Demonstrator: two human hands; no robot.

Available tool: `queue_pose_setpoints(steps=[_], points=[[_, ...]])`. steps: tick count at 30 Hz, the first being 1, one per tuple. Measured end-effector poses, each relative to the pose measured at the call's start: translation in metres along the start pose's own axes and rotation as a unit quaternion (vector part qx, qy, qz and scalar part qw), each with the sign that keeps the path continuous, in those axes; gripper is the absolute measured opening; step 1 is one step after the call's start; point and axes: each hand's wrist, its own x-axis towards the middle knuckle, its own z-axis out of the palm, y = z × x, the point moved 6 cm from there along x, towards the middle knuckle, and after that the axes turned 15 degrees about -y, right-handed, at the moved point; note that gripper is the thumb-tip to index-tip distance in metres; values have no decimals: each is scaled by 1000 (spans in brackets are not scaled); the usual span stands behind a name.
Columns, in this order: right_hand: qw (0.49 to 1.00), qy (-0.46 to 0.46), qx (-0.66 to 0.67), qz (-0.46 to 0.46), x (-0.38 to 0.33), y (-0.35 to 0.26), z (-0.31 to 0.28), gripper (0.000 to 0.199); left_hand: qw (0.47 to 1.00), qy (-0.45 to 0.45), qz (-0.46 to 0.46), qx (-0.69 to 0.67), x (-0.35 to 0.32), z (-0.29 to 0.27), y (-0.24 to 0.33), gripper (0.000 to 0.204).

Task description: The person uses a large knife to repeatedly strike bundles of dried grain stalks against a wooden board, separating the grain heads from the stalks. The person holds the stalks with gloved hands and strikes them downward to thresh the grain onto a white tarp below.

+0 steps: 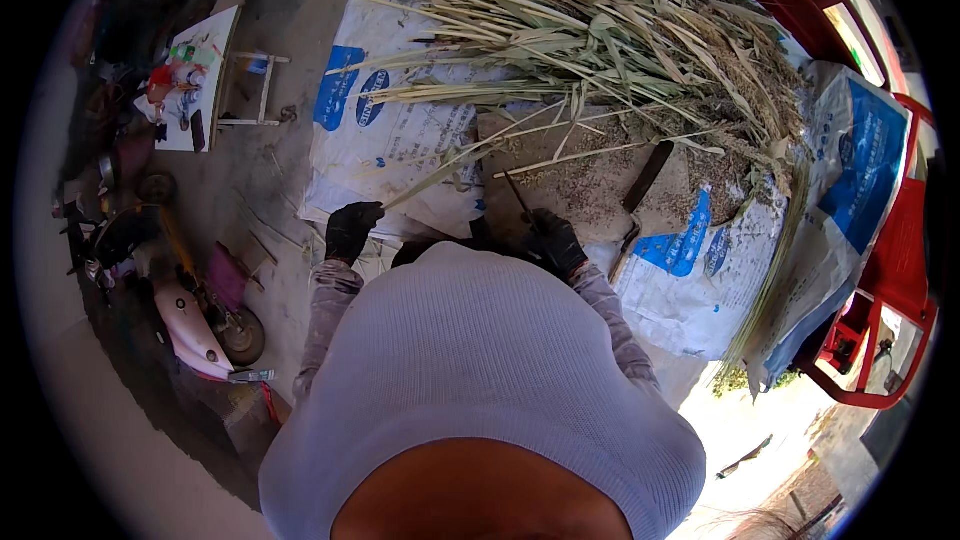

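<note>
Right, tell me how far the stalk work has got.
Done: loose grain lies scattered on the block, so some stalks look already worked. In hand: the left hand grips a stalk; the right hand holds a thin dark tool, its kind unclear. Left: a big pile of stalks lies behind on the sacks.

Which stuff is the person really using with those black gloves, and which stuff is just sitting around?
In use:
- left hand, gloved, gripping a long pale stalk
- right hand, gloved, holding a thin dark stick-like thing
- heap of dry stalks
- white and blue sacks spread under them

Lying about:
- small white table with clutter
- pink scooter
- red frame
</note>
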Motion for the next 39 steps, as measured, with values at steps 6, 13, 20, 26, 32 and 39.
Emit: queue_pose_setpoints(steps=[6,13,20,26,32,39], points=[[842,166,510,62,28,-21,-37,24,993,-48,75,79,-41,-24,9,23],[869,229,405,168,86,10,-69,19,986,-12,91,137,-52,24,17,21],[821,348,406,200,81,66,-69,34,993,7,-19,115,-65,29,-79,25],[846,338,321,260,68,78,-75,28,954,101,-201,-198,-172,-29,-266,18],[890,337,-3,307,59,130,-95,31,876,361,-307,-93,-188,-79,-280,26],[875,295,-86,374,58,121,-99,30,845,348,-250,-321,-152,-28,-281,30]])
